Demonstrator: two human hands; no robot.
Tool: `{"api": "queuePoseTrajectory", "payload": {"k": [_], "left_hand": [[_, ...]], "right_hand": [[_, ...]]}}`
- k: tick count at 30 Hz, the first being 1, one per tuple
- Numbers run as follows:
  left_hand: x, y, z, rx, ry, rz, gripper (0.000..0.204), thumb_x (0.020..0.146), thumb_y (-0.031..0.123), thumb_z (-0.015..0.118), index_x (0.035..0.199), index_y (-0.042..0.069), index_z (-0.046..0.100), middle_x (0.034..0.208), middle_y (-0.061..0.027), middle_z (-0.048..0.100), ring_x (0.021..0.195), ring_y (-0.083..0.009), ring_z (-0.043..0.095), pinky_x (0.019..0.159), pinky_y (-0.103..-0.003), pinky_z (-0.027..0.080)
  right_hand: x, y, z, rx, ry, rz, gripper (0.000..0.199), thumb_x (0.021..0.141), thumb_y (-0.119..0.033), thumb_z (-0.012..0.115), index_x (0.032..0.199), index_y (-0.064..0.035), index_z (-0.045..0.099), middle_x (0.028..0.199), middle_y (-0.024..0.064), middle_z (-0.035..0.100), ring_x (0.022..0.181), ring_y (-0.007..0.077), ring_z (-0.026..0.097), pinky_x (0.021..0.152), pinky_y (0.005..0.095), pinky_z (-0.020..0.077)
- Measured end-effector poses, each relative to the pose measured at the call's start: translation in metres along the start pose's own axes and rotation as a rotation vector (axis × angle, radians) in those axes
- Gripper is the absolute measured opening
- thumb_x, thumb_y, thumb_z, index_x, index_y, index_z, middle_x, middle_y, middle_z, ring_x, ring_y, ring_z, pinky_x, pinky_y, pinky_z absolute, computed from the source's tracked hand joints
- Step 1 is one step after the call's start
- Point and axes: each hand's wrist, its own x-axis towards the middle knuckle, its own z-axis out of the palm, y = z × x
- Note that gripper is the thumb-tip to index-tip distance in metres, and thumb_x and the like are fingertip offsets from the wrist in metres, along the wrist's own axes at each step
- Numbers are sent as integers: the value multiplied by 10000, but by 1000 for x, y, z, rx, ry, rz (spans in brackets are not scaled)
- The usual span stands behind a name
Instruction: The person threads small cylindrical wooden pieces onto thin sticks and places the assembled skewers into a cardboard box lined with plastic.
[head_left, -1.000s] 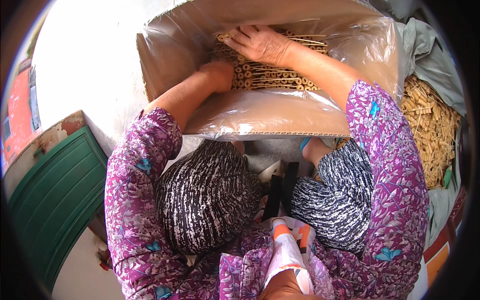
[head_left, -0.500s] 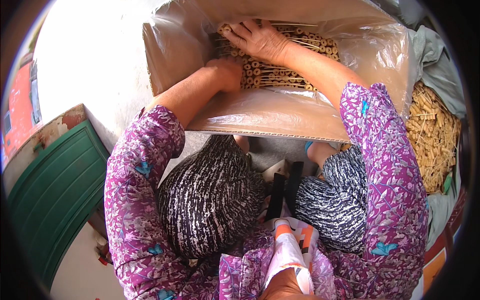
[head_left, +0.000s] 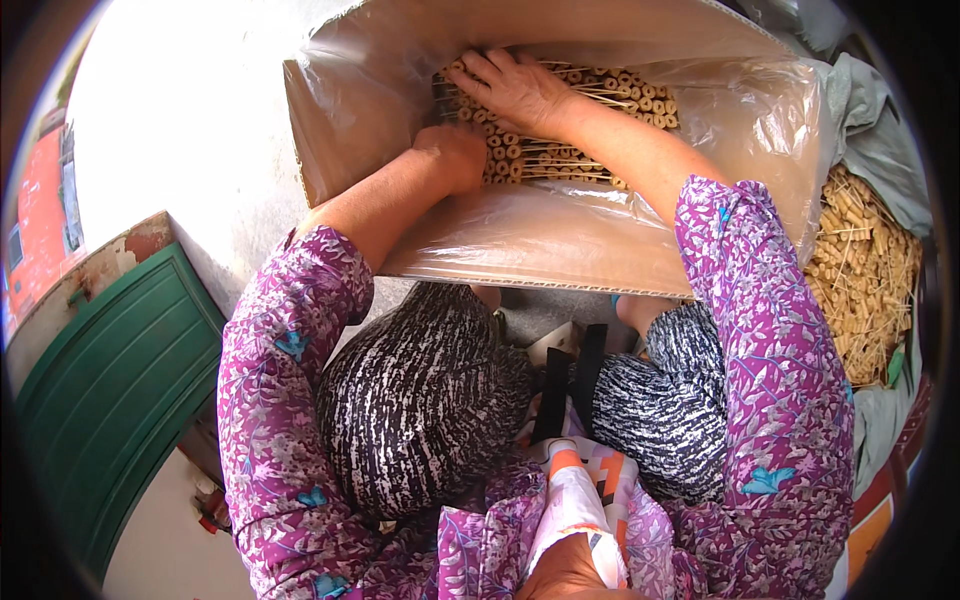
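Rows of rolls [head_left: 655, 105] line the box [head_left: 540, 245]; a heap [head_left: 855, 275] lies unboxed, right of it. The right hand [head_left: 522, 95] spreads flat over rolls; the left hand [head_left: 455, 155] hides its grip.

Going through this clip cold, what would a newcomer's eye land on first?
Probably the large brown cardboard box lined with clear plastic at top centre, where the left hand and right hand rest among tan, ring-ended pieces with thin sticks. Next might come the loose heap of similar tan pieces at far right, and the green panelled board at lower left.
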Motion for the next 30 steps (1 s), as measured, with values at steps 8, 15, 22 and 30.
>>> {"api": "queuePoseTrajectory", "payload": {"k": [8,15,22,30], "left_hand": [[5,-7,8,24,9,28,602,805,340,662,1273,7,484,1259,-193,584,1179,-312,573,978,-401,472],[-10,2,-34,54,19,-18,446,818,192,608,1236,39,573,1137,-160,651,1175,-300,559,965,-388,470],[7,-15,7,211,590,-34,484,763,148,634,1216,-8,562,1263,-197,526,1233,-321,449,982,-415,435],[18,-13,22,186,736,-17,520,788,194,644,1260,8,529,1335,-234,416,1244,-374,407,1029,-458,384]], "right_hand": [[12,-12,-2,53,-174,104,875,701,-124,725,1474,-178,318,1405,86,376,1216,263,430,928,415,451],[18,-13,-3,154,-311,195,818,757,-143,681,1484,-195,310,1457,95,361,1278,281,399,1019,459,381],[21,-13,-5,371,-292,328,931,714,-83,690,1513,-180,223,1450,35,368,1296,256,388,1061,478,349],[26,-16,-18,495,-328,431,881,725,-34,628,1506,-198,253,1500,59,357,1368,275,349,1138,490,283]]}}
